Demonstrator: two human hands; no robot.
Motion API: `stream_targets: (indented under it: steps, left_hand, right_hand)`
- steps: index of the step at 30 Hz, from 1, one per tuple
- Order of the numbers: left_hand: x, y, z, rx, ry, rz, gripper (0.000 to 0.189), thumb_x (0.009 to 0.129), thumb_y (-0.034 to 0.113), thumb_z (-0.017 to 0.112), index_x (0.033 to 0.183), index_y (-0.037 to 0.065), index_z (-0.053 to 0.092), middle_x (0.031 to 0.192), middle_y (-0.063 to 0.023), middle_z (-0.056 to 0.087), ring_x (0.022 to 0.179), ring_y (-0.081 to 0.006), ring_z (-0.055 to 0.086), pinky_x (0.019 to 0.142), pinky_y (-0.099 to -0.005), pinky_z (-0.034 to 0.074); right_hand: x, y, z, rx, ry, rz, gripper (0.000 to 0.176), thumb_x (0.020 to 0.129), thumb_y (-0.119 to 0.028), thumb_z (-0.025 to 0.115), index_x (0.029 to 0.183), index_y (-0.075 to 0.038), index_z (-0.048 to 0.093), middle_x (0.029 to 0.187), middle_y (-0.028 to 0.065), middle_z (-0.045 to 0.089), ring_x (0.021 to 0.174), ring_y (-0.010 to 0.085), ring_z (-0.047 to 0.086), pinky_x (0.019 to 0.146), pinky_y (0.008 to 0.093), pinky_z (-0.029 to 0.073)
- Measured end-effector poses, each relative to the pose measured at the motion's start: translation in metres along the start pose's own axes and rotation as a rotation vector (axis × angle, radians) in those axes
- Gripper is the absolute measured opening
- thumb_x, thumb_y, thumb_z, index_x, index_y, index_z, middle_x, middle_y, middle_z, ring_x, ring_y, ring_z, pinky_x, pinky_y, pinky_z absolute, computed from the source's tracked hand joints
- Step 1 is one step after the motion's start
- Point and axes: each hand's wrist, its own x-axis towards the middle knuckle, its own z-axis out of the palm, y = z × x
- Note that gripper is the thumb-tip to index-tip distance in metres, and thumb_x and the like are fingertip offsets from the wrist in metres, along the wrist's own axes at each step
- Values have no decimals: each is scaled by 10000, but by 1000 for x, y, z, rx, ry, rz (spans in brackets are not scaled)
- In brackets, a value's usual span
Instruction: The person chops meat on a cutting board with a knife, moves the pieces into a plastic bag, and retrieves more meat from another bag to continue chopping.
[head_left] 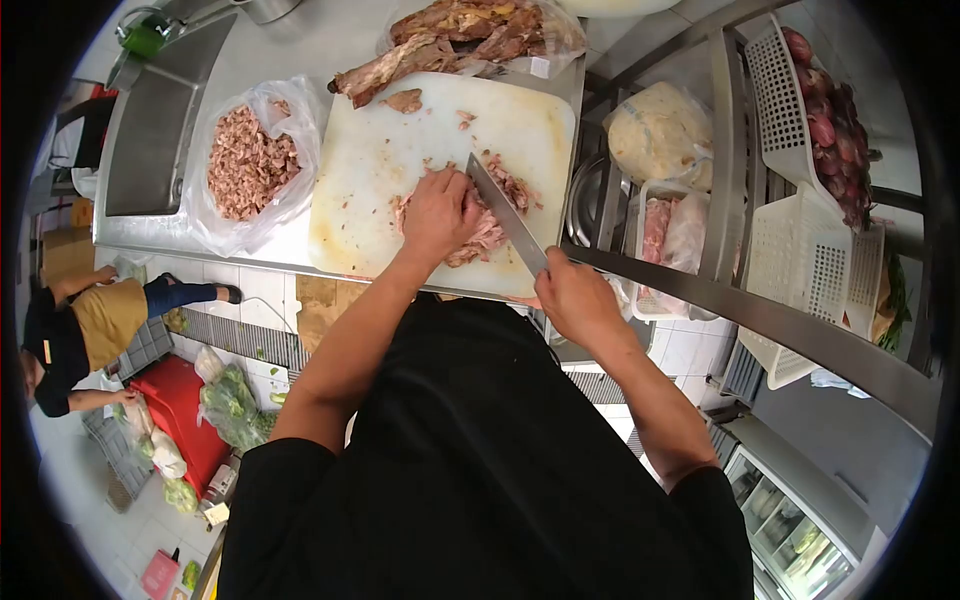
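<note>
My right hand (577, 295) is wrapped round the handle of a kitchen knife (507, 212), whose long blade slants up and left across the board. Under the blade and beside it lies chopped meat (482, 237). My left hand (438, 212) presses down on this meat just left of the blade, fingers curled. All of it rests on a white cutting board (360, 150) with yellowish stains. Small scraps and a larger brown piece of meat (404, 100) lie toward the board's far side.
A clear plastic bag (305, 130) of diced meat stands left of the board, beside a sink (160, 140). Large meat pieces (470, 30) lie behind. A metal rack (725, 150) at right holds baskets, including red onions (825, 130). A co-worker (100, 320) stands at far left.
</note>
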Motion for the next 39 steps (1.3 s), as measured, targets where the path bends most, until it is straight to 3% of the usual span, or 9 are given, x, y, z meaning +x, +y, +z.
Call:
stream_targets:
  steps: [5, 7, 10, 17, 25, 27, 29, 32, 39]
  left_hand:
    - [0, -1, 2, -75, 37, 17, 119, 817, 104, 663, 898, 35, 608, 886, -147, 599, 883, -360, 596, 814, -487, 486]
    - [0, -1, 3, -70, 43, 15, 118, 818, 104, 662, 898, 38, 606, 886, -147, 597, 884, -361, 595, 808, -485, 487]
    - [0, -2, 0, -72, 59, 10, 142, 823, 106, 660, 937, 41, 606, 913, -150, 602, 897, -367, 599, 810, -481, 497]
    - [-4, -1, 1, -76, 43, -46, 140, 841, 109, 659, 939, 43, 583, 925, -147, 595, 905, -368, 606, 783, -477, 507]
    - [-3, 3, 2, -83, 30, -67, 148, 850, 143, 675, 893, 32, 588, 907, -150, 611, 909, -372, 606, 778, -481, 501]
    - [-1, 3, -4, -83, -3, -71, 147, 852, 145, 673, 905, 29, 600, 920, -150, 621, 922, -375, 608, 797, -480, 501]
    - [-1, 0, -11, -109, 155, 44, 175, 809, 125, 668, 955, 42, 617, 955, -161, 621, 952, -378, 603, 871, -492, 496]
    - [-3, -2, -20, -78, 212, 35, 165, 853, 103, 635, 1001, 31, 626, 982, -160, 654, 964, -389, 611, 870, -491, 491]
    - [-11, -9, -1, -61, 66, -8, 172, 823, 123, 632, 973, 42, 608, 960, -160, 622, 962, -381, 598, 883, -494, 491]
  right_hand:
    - [71, -11, 45, 3, 111, -2, 248, 986, -202, 534, 1078, 25, 563, 785, 287, 689, 781, 504, 682, 752, 608, 522]
    - [96, -13, 46, -23, 228, -142, 266, 988, -214, 536, 1079, 33, 571, 784, 281, 692, 791, 494, 689, 746, 591, 533]
    - [106, -17, 27, -20, 217, -184, 284, 987, -229, 531, 1120, 17, 581, 876, 310, 706, 857, 473, 710, 785, 580, 557]
    - [-13, -15, -11, -21, -20, -18, 235, 988, -186, 530, 1093, 23, 556, 841, 308, 698, 811, 490, 698, 768, 599, 541]
    - [80, -14, 54, 12, 151, 1, 242, 991, -200, 539, 1058, 32, 550, 782, 302, 689, 767, 520, 682, 722, 604, 534]
    - [90, -17, 46, 22, 247, -127, 245, 995, -212, 534, 1042, 27, 556, 774, 299, 688, 755, 525, 676, 724, 604, 532]
    - [79, -18, 33, 17, 230, -100, 239, 985, -204, 540, 1053, 23, 572, 797, 292, 696, 775, 511, 688, 741, 597, 546]
    - [39, -12, 6, 4, 162, -71, 235, 977, -197, 547, 1062, 19, 582, 806, 287, 698, 786, 501, 695, 749, 593, 553]
    - [-18, -12, -2, -21, -17, -5, 226, 979, -182, 542, 1051, 31, 563, 764, 295, 684, 754, 503, 686, 730, 599, 542]
